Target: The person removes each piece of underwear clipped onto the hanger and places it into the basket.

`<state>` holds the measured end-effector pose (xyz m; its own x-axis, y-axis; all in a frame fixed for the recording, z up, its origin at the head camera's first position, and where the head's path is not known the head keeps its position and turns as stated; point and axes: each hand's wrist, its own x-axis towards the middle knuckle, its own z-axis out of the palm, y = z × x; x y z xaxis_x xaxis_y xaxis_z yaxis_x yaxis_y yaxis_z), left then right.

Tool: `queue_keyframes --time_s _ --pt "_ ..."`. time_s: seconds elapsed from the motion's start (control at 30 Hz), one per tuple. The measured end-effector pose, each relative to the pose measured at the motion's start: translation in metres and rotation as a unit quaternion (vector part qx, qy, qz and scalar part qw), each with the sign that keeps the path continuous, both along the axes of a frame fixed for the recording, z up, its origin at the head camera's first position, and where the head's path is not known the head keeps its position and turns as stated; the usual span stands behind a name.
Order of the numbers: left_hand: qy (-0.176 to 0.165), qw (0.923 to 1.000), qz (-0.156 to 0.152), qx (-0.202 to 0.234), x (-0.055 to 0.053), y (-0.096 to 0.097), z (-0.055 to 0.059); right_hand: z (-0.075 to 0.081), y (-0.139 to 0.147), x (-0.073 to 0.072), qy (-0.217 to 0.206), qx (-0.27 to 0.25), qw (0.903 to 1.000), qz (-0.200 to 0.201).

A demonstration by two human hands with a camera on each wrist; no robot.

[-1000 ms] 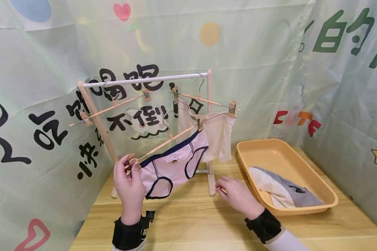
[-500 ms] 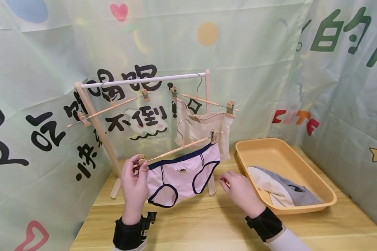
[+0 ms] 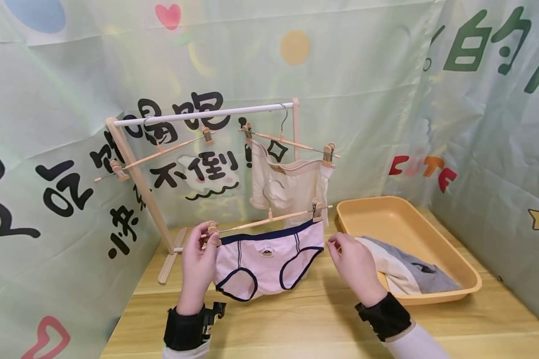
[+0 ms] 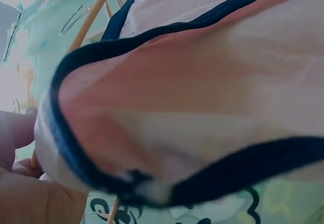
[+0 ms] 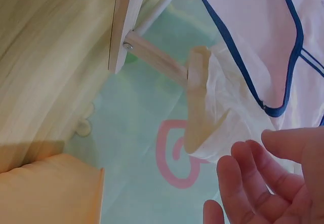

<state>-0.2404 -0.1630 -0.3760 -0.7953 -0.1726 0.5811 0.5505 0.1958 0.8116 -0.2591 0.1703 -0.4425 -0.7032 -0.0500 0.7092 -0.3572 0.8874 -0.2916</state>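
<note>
Pale pink underpants [image 3: 269,271] with navy edging hang by the waistband from a clip hanger [image 3: 251,223] in front of the rack. At the hanger's left end, my left hand [image 3: 198,267] pinches the bar and clip between thumb and fingers. The right clip [image 3: 317,211] sits on the waistband's other corner. Just right of the underpants, my right hand [image 3: 356,264] is held in the air with loosely bent fingers, touching nothing. In the right wrist view the fingers [image 5: 260,183] are apart from the cloth. A leg opening of the underpants [image 4: 152,102] fills the left wrist view.
Behind stands a small wooden rack [image 3: 202,114]. From it hang a bare clip hanger [image 3: 166,152] and beige shorts [image 3: 292,179] on another hanger. An orange basin [image 3: 400,204] at right holds a grey and cream garment [image 3: 408,269].
My left hand has moved right, and the hanger with the underpants has swung down closer to level. The right hand has shifted slightly right and up.
</note>
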Motion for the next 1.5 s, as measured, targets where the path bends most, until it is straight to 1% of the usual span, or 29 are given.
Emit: queue_keyframes --time_s 0.13,0.27,0.37,0.53,0.6,0.73,0.77,0.83,0.9,1.0,1.13,1.23,1.37,1.5 --pt "-0.027 0.9996 -0.004 -0.009 -0.005 -0.002 -0.004 0.003 0.002 0.0 -0.002 -0.021 0.9997 -0.015" --pt "-0.048 0.9986 -0.008 -0.019 -0.007 -0.002 -0.006 0.007 0.004 0.0 0.002 -0.041 0.9986 -0.033" --pt "-0.063 0.9976 -0.014 -0.024 -0.009 -0.001 -0.007 0.009 0.006 0.0 0.005 -0.05 0.998 -0.037" --pt "-0.085 0.9958 -0.022 -0.028 -0.013 0.0 -0.011 0.01 0.008 -0.001 0.012 -0.061 0.9975 -0.032" --pt "-0.096 0.9945 -0.023 -0.034 -0.008 0.002 -0.005 0.011 0.008 -0.002 0.017 -0.069 0.9971 -0.03" --pt "-0.105 0.9935 -0.028 -0.035 -0.011 0.002 -0.007 0.013 0.01 -0.003 0.024 -0.084 0.996 -0.019" --pt "-0.107 0.9932 -0.026 -0.036 -0.012 0.003 -0.008 0.013 0.01 -0.003 0.027 -0.086 0.9959 -0.014" --pt "-0.109 0.9931 -0.029 -0.032 -0.019 0.001 -0.016 0.014 0.012 -0.003 0.032 -0.086 0.9958 -0.004" --pt "-0.114 0.9924 -0.033 -0.032 -0.02 0.001 -0.016 0.014 0.013 -0.004 0.034 -0.084 0.9959 0.008" --pt "-0.123 0.991 -0.044 -0.031 -0.021 0.001 -0.017 0.015 0.013 -0.004 0.013 -0.08 0.9964 0.024" --pt "-0.128 0.9896 -0.055 -0.035 -0.021 0.001 -0.017 0.016 0.013 -0.003 -0.03 -0.082 0.9952 0.045" --pt "-0.132 0.9885 -0.056 -0.046 -0.02 0.001 -0.017 0.017 0.013 -0.003 -0.063 -0.091 0.9916 0.067" --pt "-0.137 0.9871 -0.059 -0.059 -0.021 0.001 -0.018 0.019 0.012 -0.002 -0.102 -0.106 0.9842 0.099" --pt "-0.137 0.9862 -0.065 -0.068 -0.019 0.0 -0.018 0.021 0.013 -0.001 -0.124 -0.105 0.9789 0.124"
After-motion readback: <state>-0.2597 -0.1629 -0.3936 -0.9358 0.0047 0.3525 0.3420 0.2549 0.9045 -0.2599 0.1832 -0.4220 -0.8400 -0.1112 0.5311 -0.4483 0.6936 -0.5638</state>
